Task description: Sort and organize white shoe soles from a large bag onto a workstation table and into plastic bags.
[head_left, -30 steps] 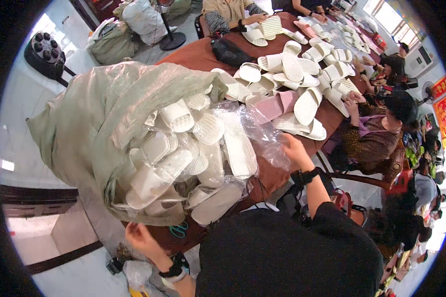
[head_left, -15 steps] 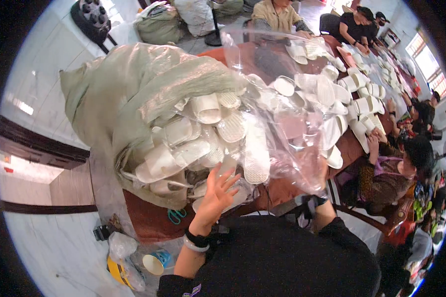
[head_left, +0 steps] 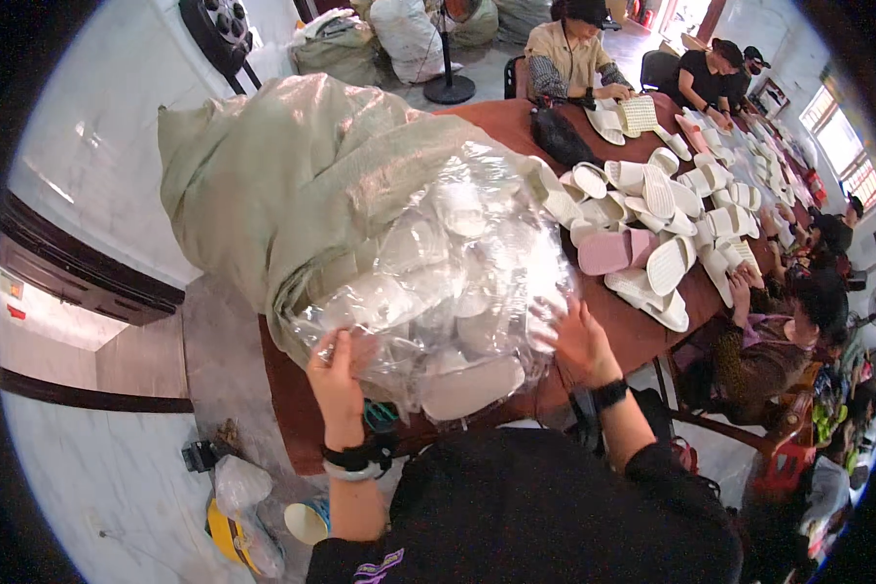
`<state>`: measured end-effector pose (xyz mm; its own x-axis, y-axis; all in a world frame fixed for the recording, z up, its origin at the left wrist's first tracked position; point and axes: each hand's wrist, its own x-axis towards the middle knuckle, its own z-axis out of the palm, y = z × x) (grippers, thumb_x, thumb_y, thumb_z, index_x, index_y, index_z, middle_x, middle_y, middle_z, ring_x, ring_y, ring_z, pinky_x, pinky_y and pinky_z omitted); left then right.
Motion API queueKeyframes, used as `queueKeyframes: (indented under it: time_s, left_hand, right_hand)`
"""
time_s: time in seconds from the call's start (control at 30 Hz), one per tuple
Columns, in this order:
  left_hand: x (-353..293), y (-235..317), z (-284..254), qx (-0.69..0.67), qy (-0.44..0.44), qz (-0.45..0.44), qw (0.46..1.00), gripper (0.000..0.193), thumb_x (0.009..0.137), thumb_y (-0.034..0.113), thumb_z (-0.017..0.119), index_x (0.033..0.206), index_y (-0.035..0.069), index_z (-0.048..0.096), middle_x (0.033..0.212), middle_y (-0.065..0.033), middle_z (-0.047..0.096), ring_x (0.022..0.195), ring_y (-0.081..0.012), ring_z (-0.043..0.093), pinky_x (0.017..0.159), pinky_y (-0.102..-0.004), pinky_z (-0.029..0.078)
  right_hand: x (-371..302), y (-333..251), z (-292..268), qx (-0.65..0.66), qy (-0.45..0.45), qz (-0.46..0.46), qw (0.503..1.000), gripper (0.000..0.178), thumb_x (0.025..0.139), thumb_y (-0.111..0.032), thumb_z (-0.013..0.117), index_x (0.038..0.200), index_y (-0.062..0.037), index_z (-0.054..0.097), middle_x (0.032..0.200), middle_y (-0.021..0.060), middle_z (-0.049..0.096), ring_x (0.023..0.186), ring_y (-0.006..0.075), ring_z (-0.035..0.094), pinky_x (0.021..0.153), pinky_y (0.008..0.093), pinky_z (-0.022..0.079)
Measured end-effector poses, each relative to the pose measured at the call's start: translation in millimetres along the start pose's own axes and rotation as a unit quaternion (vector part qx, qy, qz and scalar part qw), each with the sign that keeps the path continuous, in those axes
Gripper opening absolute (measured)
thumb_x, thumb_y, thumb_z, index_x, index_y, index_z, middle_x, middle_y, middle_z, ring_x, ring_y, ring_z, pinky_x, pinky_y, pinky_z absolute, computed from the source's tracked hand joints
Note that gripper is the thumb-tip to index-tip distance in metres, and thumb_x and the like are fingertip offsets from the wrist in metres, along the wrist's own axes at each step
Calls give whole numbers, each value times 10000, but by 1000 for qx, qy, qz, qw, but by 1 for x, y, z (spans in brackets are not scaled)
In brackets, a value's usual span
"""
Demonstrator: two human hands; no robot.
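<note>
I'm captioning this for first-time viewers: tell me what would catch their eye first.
Probably the big green sack at the left end of the table, with glinting plastic over its mouth, between the left hand and right hand. Next, the heap of white slippers to its right, with a pink slipper standing out among them.

Pretty bright in here, barred window glowing at 2 o'clock, dark door frame at 9, pale marbled wall at 8.
</note>
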<state>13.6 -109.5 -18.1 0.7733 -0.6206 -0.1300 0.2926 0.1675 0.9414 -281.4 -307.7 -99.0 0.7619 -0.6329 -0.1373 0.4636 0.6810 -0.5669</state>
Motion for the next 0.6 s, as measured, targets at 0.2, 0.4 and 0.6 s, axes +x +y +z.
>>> queueKeyframes:
  time_s: [0.2, 0.4, 0.6]
  left_hand:
    - [13, 18, -43, -26, 5, 6, 1000, 293, 945, 209, 471, 1095, -37, 528, 980, -158, 630, 816, -231, 647, 731, -337, 539]
    - [19, -6, -119, -122, 116, 66, 984, 349, 964, 293, 424, 1145, 8, 510, 989, -111, 626, 832, -212, 621, 742, -332, 514]
    - [6, 1, -108, 0, 55, 19, 998, 374, 967, 270, 422, 1191, -22, 491, 1021, -155, 612, 881, -222, 614, 744, -321, 499]
  right_hand:
    - [68, 15, 16, -242, 148, -30, 958, 327, 877, -182, 597, 1161, -50, 503, 983, 29, 622, 736, 51, 520, 608, 189, 403]
    - [38, 49, 14, -213, 152, -82, 962, 36, 865, -80, 590, 850, -54, 571, 749, -20, 563, 688, 59, 505, 621, 180, 384]
    - [31, 26, -10, -467, 27, -39, 883, 415, 848, -172, 627, 1217, -45, 484, 1132, 86, 572, 1039, 160, 532, 830, 293, 427]
